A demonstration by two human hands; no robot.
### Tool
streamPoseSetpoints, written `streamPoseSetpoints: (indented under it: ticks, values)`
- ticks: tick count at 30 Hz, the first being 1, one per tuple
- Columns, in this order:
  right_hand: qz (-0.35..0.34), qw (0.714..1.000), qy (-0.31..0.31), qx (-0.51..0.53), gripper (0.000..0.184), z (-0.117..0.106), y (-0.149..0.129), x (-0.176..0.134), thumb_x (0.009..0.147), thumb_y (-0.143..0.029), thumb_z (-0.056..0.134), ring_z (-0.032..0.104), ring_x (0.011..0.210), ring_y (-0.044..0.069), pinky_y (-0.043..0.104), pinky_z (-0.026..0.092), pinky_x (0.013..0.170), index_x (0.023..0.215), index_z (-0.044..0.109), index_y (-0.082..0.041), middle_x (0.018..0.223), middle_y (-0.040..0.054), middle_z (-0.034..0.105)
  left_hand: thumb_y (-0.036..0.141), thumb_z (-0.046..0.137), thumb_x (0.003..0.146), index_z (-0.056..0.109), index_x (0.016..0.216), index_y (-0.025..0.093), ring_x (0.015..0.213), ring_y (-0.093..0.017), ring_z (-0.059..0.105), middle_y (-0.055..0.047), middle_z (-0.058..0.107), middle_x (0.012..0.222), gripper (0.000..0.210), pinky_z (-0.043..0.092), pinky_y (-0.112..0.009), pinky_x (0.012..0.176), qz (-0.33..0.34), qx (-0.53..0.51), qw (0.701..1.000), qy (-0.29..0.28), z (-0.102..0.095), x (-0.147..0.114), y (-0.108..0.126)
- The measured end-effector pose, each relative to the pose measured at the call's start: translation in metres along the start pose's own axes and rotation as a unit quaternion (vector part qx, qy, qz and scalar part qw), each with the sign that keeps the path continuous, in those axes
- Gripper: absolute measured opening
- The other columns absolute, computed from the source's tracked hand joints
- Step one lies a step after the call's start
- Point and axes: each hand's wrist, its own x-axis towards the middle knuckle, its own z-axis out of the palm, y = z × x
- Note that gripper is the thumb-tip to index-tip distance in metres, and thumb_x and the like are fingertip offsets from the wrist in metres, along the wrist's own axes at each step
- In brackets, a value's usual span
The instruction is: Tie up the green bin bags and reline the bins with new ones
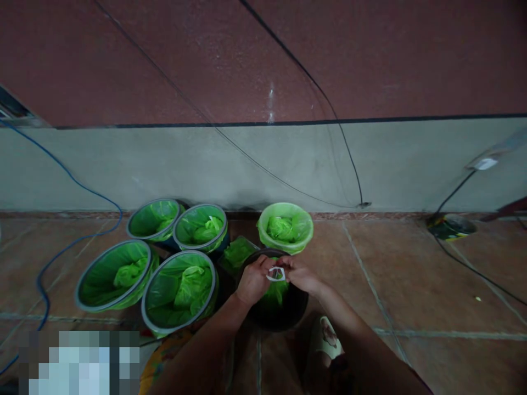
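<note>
My left hand [253, 282] and my right hand [304, 275] meet over a dark round bin [298, 311], each with its fingers pinched on a small white looped strip [276, 277]. Below the strip a bunched green plastic bag [275, 296] hangs or lies inside the bin; whether the strip is joined to it cannot be made out. Just behind my left hand, a flat square container [234, 253] holds more green plastic. Beyond my hands stands a light green bin [284, 245] with a crumpled green bag inside.
Several grey-rimmed bins [180, 323] with green liners stand at the left. A blue hose or cable [68, 255] crosses the tiled floor [341, 291]. Black cables [348, 148] run along the wall [185, 159]. At the far right is a round container [453, 226]. A pixelated patch covers the lower left.
</note>
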Motion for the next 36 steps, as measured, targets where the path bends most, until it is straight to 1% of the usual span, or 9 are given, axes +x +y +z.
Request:
streamPoseSetpoints:
  ticks: [4,7,13,18,22,26,28,32,36]
  values:
    - [-0.037,0.975,0.063,-0.211,0.01,0.002,-0.011,-0.003,0.079,-0.017,0.053,0.058,0.079,0.016,0.027,0.044,0.074,0.079,0.063,-0.016,0.086,0.0059,0.064,0.012,0.05,0.088,0.06,0.084,0.018,0.081,-0.016,0.06,-0.004,0.061,0.085,0.012,0.045,-0.025,0.071,0.015,-0.005,1.0,0.025,-0.001,0.002,0.002]
    - [-0.027,0.955,0.088,-0.282,0.014,0.001,-0.013,-0.003,0.082,-0.016,0.045,0.057,0.08,0.015,0.028,0.043,0.078,0.077,0.057,-0.018,0.09,0.0064,0.061,0.01,0.051,0.087,0.058,0.078,0.017,0.073,-0.014,0.057,-0.003,0.059,0.079,0.013,0.042,-0.023,0.065,0.024,-0.036,0.998,0.042,-0.002,0.003,0.003]
    - [-0.036,0.984,0.111,-0.135,0.02,-0.014,-0.006,0.002,0.082,-0.026,0.043,0.058,0.083,0.018,0.031,0.045,0.079,0.066,0.054,-0.02,0.083,0.0054,0.062,0.007,0.052,0.083,0.062,0.074,0.017,0.073,-0.013,0.059,-0.002,0.063,0.077,0.017,0.041,-0.022,0.068,0.001,-0.1,0.994,0.041,-0.008,0.005,0.002]
    - [0.11,0.98,0.159,0.056,0.022,-0.028,0.001,0.003,0.082,-0.036,0.05,0.06,0.067,0.014,0.025,0.047,0.061,0.075,0.061,-0.018,0.078,0.0051,0.067,0.026,0.055,0.089,0.065,0.076,0.016,0.07,-0.015,0.06,-0.005,0.066,0.077,0.019,0.04,-0.024,0.066,-0.086,-0.064,0.994,0.014,-0.013,0.006,-0.001]
    - [0.19,0.965,0.177,-0.041,0.028,-0.038,0.01,0.007,0.082,-0.037,0.055,0.053,0.046,0.011,0.022,0.04,0.046,0.06,0.054,-0.019,0.054,0.0018,0.059,0.025,0.052,0.088,0.068,0.08,0.016,0.072,-0.019,0.062,-0.008,0.068,0.077,0.02,0.039,-0.027,0.066,-0.17,0.001,0.985,-0.04,-0.018,0.008,-0.006]
    - [0.142,0.974,0.161,-0.07,0.031,-0.039,0.012,0.007,0.083,-0.039,0.053,0.052,0.043,0.012,0.023,0.037,0.044,0.059,0.055,-0.02,0.047,-0.0002,0.054,0.024,0.052,0.084,0.062,0.062,0.017,0.059,-0.016,0.056,-0.002,0.057,0.057,0.025,0.036,-0.026,0.06,-0.215,-0.089,0.971,-0.051,-0.02,0.01,-0.01]
    - [0.101,0.983,0.151,-0.036,0.032,-0.034,0.007,0.005,0.081,-0.044,0.054,0.051,0.043,0.011,0.023,0.037,0.045,0.061,0.055,-0.019,0.049,-0.0019,0.052,0.027,0.054,0.082,0.057,0.056,0.018,0.052,-0.013,0.05,0.002,0.05,0.05,0.029,0.034,-0.025,0.055,-0.243,-0.214,0.946,-0.031,-0.019,0.011,-0.008]
    - [0.034,0.991,0.124,0.029,0.039,-0.025,-0.01,0.0,0.077,-0.054,0.058,0.047,0.045,0.009,0.022,0.035,0.047,0.062,0.055,-0.018,0.049,-0.0051,0.047,0.035,0.059,0.078,0.06,0.062,0.016,0.046,-0.01,0.048,0.002,0.052,0.05,0.025,0.036,-0.023,0.049,-0.31,-0.452,0.836,0.008,-0.016,0.012,0.0]
    - [-0.006,0.996,0.074,0.051,0.045,-0.02,-0.027,-0.006,0.076,-0.059,0.061,0.045,0.048,0.008,0.023,0.033,0.049,0.06,0.053,-0.017,0.051,-0.0047,0.048,0.051,0.066,0.072,0.055,0.057,0.015,0.043,-0.008,0.049,-0.001,0.059,0.057,0.041,0.035,-0.022,0.044,-0.316,-0.56,0.766,0.008,-0.013,0.014,0.007]
